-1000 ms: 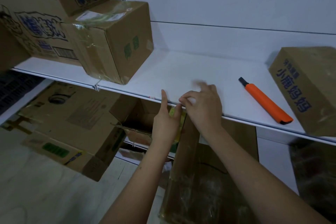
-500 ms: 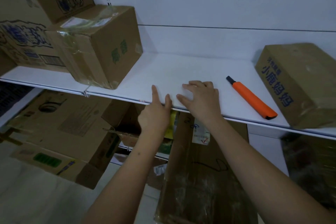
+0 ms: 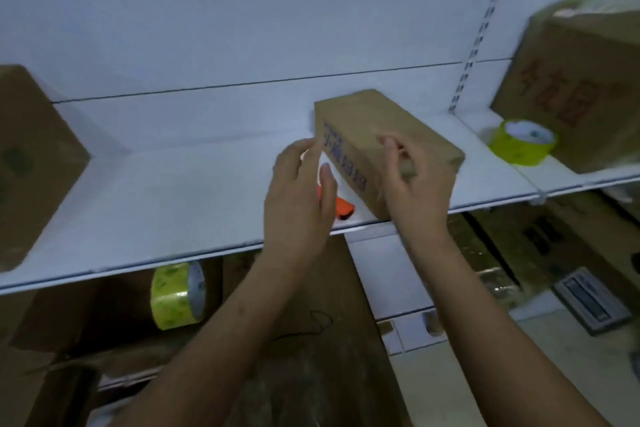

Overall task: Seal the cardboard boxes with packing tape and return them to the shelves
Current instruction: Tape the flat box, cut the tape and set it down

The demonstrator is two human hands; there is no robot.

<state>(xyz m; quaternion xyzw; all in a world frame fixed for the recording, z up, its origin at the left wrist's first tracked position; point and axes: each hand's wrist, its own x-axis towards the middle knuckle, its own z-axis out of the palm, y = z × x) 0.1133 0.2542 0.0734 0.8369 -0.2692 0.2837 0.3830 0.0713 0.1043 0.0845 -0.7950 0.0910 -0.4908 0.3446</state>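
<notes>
**Cardboard box between two reaching hands at the shelf's front edge**

Cardboard, small and brown with blue print on its side, the box (image 3: 384,146) lies on the white shelf (image 3: 180,184), its near corner at the front edge. Both hands flank it. The left hand (image 3: 298,198) is spread, fingers straight, close to the printed side but seemingly not on it. The right hand (image 3: 412,184) hovers over the top near the front corner with fingers loosely curled — nothing is gripped yet, as far as the blurred view shows.

What could go wrong: the box sits right at the front edge, so a one-sided pull or a glancing touch could tip it off onto the boxes below. The orange utility knife (image 3: 343,210) lies just under the left palm, partly hidden, near the same edge — a sweep of that hand could knock it off, or catch the blade end.

Around: a yellow-green tape roll (image 3: 523,142) rests toward the shelf's right end, before a large carton (image 3: 581,80). A second roll (image 3: 178,295) stands below the shelf. Another carton (image 3: 31,163) occupies the left end.
</notes>
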